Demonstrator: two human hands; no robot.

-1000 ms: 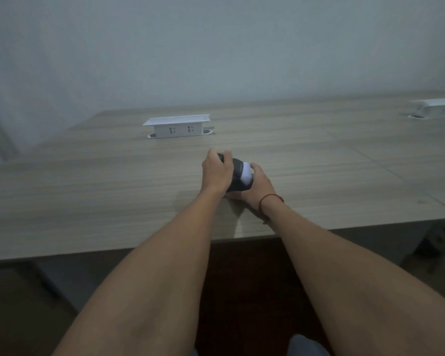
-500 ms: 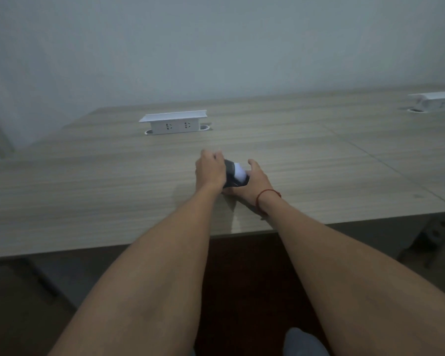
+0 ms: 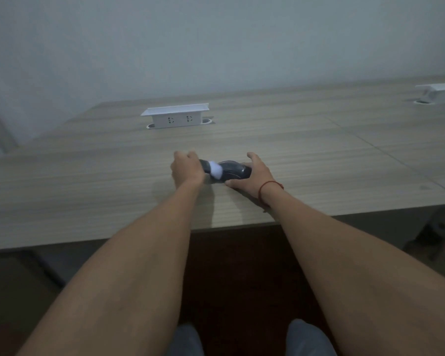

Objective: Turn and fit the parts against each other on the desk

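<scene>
Both hands on a dark sock (image 3: 233,172) with a white band, near the front edge of the table (image 3: 88,191), lying crosswise and partly stretched between the hands. Left hand (image 3: 186,169) is fisted round its left end; right hand (image 3: 252,176) cups the bunched right end, thumb under, fingers curved over the far side. The sock looks soft, light, limp and stretchy: it should sag if lifted by one end and not slip or break. Best hold likely at the ends or the cuff. Socket box (image 3: 175,116) stands well behind.
</scene>
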